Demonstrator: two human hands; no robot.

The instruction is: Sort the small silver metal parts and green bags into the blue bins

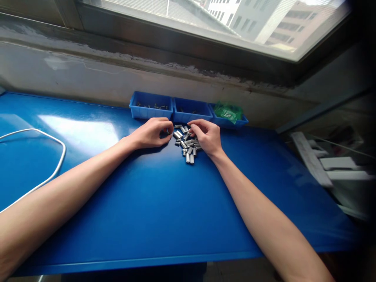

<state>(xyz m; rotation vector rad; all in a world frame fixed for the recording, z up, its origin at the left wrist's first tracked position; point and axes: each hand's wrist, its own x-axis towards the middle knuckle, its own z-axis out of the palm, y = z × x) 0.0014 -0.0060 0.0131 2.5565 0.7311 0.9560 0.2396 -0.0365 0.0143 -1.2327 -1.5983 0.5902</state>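
Several small silvery metal cylinders (189,144) lie in a loose pile on the blue table (164,203). Just left of the pile, my left hand (154,132) has its fingers curled together. Something small and shiny shows between those fingers, too small to name. My right hand (206,135) reaches over the right side of the pile, thumb and forefinger pinched close above the cylinders. What sits in that pinch, if anything, I cannot make out.
Behind the pile stand a blue bin (151,113) with small metal parts, a middle blue bin (192,116) and a right one (230,124) holding a green plastic bag (229,111). A white cable (63,150) curves across the left. A window (235,23) rises behind.
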